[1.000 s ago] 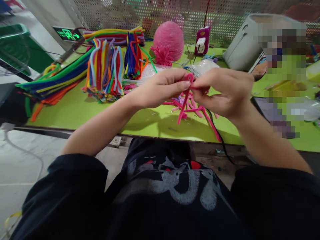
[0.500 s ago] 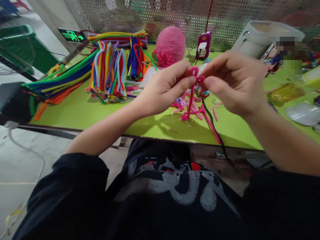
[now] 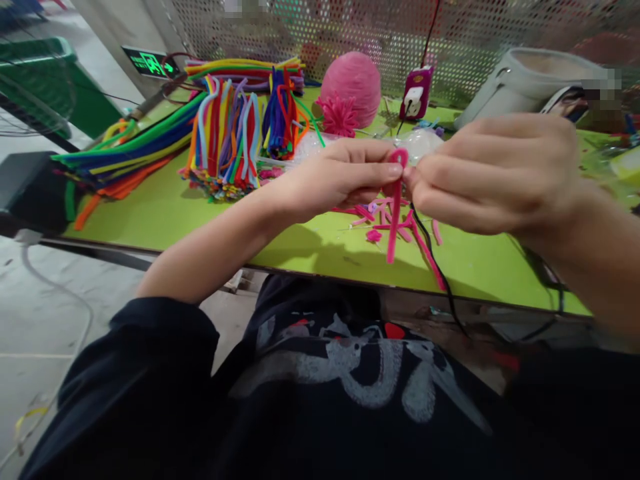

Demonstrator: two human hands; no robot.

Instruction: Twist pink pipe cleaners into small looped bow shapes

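A pink pipe cleaner (image 3: 393, 227) is bent into a loop at its top, and one straight end hangs down over the table. My left hand (image 3: 345, 175) pinches it just under the loop, between thumb and fingers. Close against it, my right hand (image 3: 495, 175) is closed, its thumb and fingertips at the other side of the loop; a part of the pipe cleaner is hidden in those fingers. Below lie short pink pipe cleaner pieces (image 3: 425, 250) and a small pink curl (image 3: 373, 236).
Bundles of coloured pipe cleaners (image 3: 225, 140) fill the left of the green table (image 3: 300, 250). Behind my hands stand a pink ball (image 3: 353, 87) and a purple device (image 3: 416, 93) with a white plug. A grey bucket (image 3: 510, 87) is at right; a black cable (image 3: 450, 303) crosses the front edge.
My right hand has turned and closed into a fist-like grip. The second small loop between my hands is no longer visible. The hanging end has shifted slightly right and lower.
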